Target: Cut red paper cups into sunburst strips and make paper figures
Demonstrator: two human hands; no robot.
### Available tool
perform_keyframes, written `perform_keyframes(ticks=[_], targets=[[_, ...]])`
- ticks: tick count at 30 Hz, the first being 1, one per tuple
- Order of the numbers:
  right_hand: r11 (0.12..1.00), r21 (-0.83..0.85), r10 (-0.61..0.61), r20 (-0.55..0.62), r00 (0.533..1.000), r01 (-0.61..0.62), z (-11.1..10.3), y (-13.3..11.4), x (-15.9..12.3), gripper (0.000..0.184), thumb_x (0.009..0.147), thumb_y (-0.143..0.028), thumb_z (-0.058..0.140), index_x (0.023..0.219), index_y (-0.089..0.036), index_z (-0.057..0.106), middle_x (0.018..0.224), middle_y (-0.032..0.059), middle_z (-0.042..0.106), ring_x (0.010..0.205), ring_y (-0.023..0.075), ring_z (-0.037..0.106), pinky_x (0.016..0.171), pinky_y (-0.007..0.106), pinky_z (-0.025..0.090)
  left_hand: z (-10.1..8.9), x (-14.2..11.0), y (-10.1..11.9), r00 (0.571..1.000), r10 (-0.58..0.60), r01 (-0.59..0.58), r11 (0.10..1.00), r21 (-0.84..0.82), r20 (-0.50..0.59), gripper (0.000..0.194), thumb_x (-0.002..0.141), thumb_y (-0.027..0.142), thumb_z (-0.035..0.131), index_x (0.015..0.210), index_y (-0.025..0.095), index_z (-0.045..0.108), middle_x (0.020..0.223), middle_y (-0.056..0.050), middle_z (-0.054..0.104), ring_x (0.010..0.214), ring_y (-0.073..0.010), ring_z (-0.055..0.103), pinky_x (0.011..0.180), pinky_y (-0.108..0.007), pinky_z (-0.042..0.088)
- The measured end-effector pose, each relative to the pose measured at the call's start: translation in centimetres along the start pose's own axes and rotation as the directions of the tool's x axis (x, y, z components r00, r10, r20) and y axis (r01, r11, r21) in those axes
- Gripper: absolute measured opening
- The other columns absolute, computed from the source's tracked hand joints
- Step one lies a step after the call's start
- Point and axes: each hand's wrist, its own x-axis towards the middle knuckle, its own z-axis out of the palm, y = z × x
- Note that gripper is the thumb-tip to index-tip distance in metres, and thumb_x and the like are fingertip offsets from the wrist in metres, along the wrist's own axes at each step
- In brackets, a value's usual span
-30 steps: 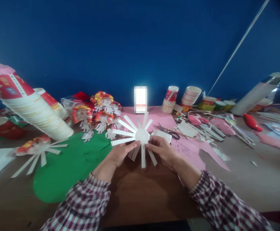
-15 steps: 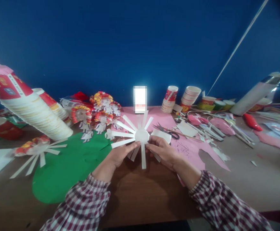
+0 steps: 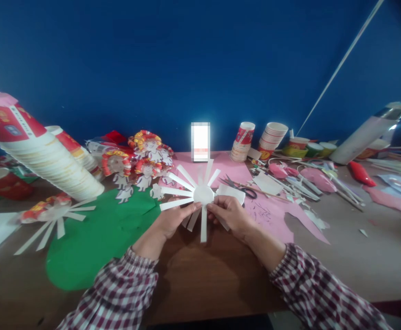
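Note:
A white paper cup cut into strips (image 3: 203, 194) is fanned out flat like a sun, its round base in the middle and the strips radiating outward. My left hand (image 3: 173, 218) grips its lower left strips, thumb on top and the other fingers mostly hidden beneath. On the right side, my right hand (image 3: 231, 211) pinches a strip close to the round base. Scissors (image 3: 238, 186) with dark handles lie just beyond my right hand. To the left, a second cut cup (image 3: 56, 211) with partly curled red and yellow strips rests beside green paper (image 3: 97, 243).
Tall stacked paper cups (image 3: 54, 160) lean at the left. Paper figures with curled manes (image 3: 147, 156) cluster at the back. Pink paper (image 3: 272, 215) lies to the right, near several tools and scraps (image 3: 300, 183). Two cup stacks (image 3: 243, 142) stand by the blue wall (image 3: 152, 68).
The strip pointing toward me has swung slightly left, and my right fingers have shifted a little at the base. My left hand stays nearly still.

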Motion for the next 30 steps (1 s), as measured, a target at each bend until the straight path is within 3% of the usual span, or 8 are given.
perform_keyframes(ticks=[7,11,15,18,27,30], targets=[[0.999,0.034,0.021,0.087,0.996,-0.024,-0.51,0.07,0.09,0.032,0.071,-0.047,0.074,0.077,-0.016,0.069,0.063,0.0004,0.065,0.056,0.0104,0.058,0.053,0.022,0.046,0.19,-0.10,0.32,0.998,-0.043,0.046,0.994,-0.095,0.038,0.044,0.069,0.040,0.077,0.104,0.015,0.070,0.100,-0.009,0.073,0.092,-0.0274,0.068,0.083,-0.040,0.053],[0.997,0.075,0.027,0.115,0.993,-0.035,-0.52,0.18,0.13,0.034,0.063,-0.039,0.082,0.085,-0.017,0.070,0.073,0.0008,0.068,0.062,0.0118,0.061,0.055,0.022,0.047,0.09,-0.09,0.18,0.998,-0.046,0.049,0.996,-0.072,0.030,0.043,0.068,0.039,0.078,0.103,0.015,0.070,0.100,-0.010,0.073,0.091,-0.0275,0.068,0.083,-0.040,0.053],[0.997,0.056,0.046,0.097,0.994,-0.052,-0.36,0.07,0.06,0.032,0.062,-0.040,0.082,0.076,-0.015,0.069,0.064,-0.0003,0.065,0.056,0.0103,0.058,0.053,0.022,0.045,0.06,-0.13,0.03,0.994,-0.088,0.092,0.994,-0.066,0.062,0.039,0.069,0.040,0.077,0.100,0.016,0.071,0.098,-0.009,0.074,0.090,-0.0278,0.068,0.084,-0.042,0.053],[0.998,0.049,0.031,0.106,0.994,-0.037,-0.36,0.06,0.00,0.031,0.063,-0.042,0.081,0.072,-0.015,0.068,0.060,-0.0007,0.064,0.053,0.0095,0.056,0.052,0.022,0.045,0.16,-0.18,0.02,0.997,-0.034,0.037,0.998,-0.052,0.067,0.038,0.069,0.039,0.077,0.099,0.016,0.072,0.100,-0.009,0.073,0.093,-0.0280,0.067,0.086,-0.041,0.052],[0.987,0.155,0.006,0.209,0.978,-0.039,-0.62,0.04,-0.04,0.033,0.066,-0.039,0.081,0.088,-0.017,0.071,0.072,0.0004,0.066,0.062,0.0115,0.057,0.057,0.023,0.045,0.21,-0.45,0.11,0.992,-0.066,0.081,0.986,-0.143,0.111,0.041,0.070,0.038,0.076,0.103,0.015,0.071,0.101,-0.010,0.073,0.096,-0.0284,0.067,0.093,-0.044,0.049],[0.987,0.157,0.017,0.172,0.985,-0.044,-0.57,-0.10,-0.04,0.031,0.066,-0.040,0.080,0.084,-0.016,0.072,0.066,-0.0004,0.064,0.057,0.0102,0.054,0.054,0.023,0.043,0.19,-0.43,0.20,0.994,-0.044,0.055,0.992,-0.113,0.097,0.042,0.069,0.037,0.077,0.105,0.016,0.071,0.105,-0.009,0.072,0.103,-0.0293,0.065,0.096,-0.044,0.047]])
